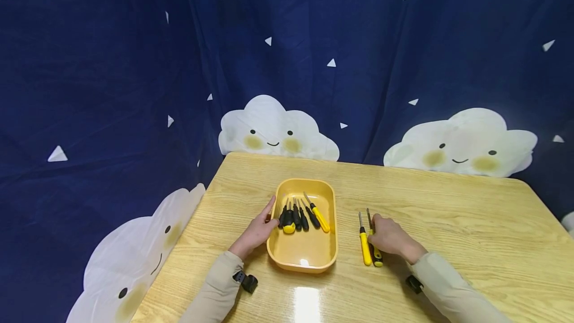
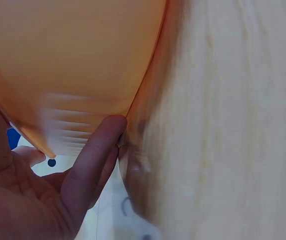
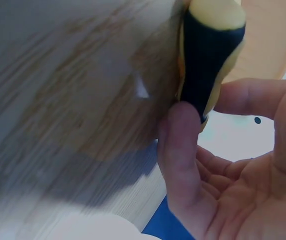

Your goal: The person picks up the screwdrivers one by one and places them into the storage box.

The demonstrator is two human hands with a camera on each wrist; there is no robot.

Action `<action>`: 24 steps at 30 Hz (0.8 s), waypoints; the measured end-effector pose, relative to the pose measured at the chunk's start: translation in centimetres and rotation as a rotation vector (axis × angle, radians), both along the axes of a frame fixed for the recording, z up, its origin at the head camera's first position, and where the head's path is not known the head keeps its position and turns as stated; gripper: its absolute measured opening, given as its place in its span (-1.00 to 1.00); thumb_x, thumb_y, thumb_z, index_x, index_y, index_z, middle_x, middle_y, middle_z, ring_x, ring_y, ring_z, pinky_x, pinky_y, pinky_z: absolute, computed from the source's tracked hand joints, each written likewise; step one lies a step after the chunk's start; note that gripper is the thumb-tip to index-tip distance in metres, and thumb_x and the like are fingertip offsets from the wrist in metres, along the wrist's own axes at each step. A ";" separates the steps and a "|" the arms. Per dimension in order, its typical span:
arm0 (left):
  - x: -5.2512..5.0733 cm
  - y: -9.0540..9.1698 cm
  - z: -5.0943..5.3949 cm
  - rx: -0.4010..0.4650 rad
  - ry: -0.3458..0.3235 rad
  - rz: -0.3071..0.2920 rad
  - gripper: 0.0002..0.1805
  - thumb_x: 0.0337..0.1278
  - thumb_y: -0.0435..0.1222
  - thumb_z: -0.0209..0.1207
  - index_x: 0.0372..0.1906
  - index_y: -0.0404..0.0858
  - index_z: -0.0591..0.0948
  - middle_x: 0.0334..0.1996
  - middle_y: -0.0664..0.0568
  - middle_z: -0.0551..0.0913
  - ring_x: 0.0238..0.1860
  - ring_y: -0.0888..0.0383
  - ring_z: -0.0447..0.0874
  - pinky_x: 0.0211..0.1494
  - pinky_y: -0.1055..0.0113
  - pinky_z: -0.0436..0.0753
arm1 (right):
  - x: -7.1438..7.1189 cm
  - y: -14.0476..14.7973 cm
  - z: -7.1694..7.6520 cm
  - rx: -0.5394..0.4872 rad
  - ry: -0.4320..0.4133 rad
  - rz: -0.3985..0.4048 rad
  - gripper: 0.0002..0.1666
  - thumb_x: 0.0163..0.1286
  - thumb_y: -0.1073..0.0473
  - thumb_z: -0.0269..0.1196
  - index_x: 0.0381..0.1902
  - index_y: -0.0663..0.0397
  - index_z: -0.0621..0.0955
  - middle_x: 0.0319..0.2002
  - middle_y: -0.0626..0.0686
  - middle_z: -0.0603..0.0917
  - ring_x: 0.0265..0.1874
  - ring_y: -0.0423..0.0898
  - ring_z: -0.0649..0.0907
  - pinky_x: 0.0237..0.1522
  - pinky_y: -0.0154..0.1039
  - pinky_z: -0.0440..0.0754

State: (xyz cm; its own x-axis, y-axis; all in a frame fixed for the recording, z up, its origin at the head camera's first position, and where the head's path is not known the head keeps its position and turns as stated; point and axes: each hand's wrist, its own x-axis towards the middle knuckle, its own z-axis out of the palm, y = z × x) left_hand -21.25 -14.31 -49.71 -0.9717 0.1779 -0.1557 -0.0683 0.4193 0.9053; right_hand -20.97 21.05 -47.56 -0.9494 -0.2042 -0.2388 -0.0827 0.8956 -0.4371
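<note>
A yellow plastic tray [image 1: 302,258] holds several screwdrivers with black handles [image 1: 297,218] and one with a yellow handle [image 1: 320,217]. My left hand [image 1: 259,231] grips its left side, thumb at the rim and fingers against the outer wall [image 2: 83,60]. To the right of the tray, my right hand [image 1: 392,236] pinches a black-and-yellow screwdriver [image 3: 202,55] between thumb and fingers near the front of its handle. Its shaft points away from me. Just left of it, another yellow-handled screwdriver [image 1: 365,249] lies on the table.
The wood-grain table [image 1: 471,223] reaches back to a dark blue curtain [image 1: 305,24] printed with white clouds and triangles. The same curtain hangs along the left side. Each wrist carries a small black camera.
</note>
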 end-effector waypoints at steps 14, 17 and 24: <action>0.0 0.0 -0.1 0.009 0.004 0.005 -0.25 0.28 -0.24 -0.04 0.51 0.09 -0.03 0.13 -0.30 0.47 -0.04 -0.03 0.54 -0.14 0.24 0.59 | 0.5 0.0 0.2 0.039 0.036 0.009 -0.58 0.17 0.22 0.26 -0.11 0.39 0.41 -0.52 0.06 0.46 -0.59 -0.06 0.45 -0.57 -0.22 0.39; 0.0 0.0 0.0 0.012 0.006 0.003 -0.25 0.28 -0.24 -0.04 0.51 0.08 -0.03 0.14 -0.31 0.46 -0.03 -0.03 0.54 -0.14 0.24 0.59 | 0.5 0.0 0.1 0.041 0.038 0.011 -0.58 0.16 0.25 0.26 -0.10 0.40 0.42 -0.52 0.06 0.47 -0.59 -0.07 0.45 -0.57 -0.22 0.40; 0.1 0.0 0.1 0.005 0.002 0.003 -0.25 0.28 -0.24 -0.04 0.51 0.12 -0.04 0.13 -0.31 0.46 -0.03 -0.04 0.53 -0.12 0.23 0.59 | 0.3 0.5 -0.2 0.018 0.020 0.000 -0.55 0.11 0.30 0.21 -0.06 0.44 0.41 -0.49 0.08 0.49 -0.59 -0.06 0.46 -0.57 -0.21 0.41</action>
State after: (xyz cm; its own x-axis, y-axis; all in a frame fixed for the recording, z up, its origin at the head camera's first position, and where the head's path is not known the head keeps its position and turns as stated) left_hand -21.14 -14.31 -49.58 -0.9725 0.1754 -0.1533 -0.0683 0.4146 0.9074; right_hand -20.72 21.52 -47.75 -0.9540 -0.2003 -0.2230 -0.0918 0.9033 -0.4190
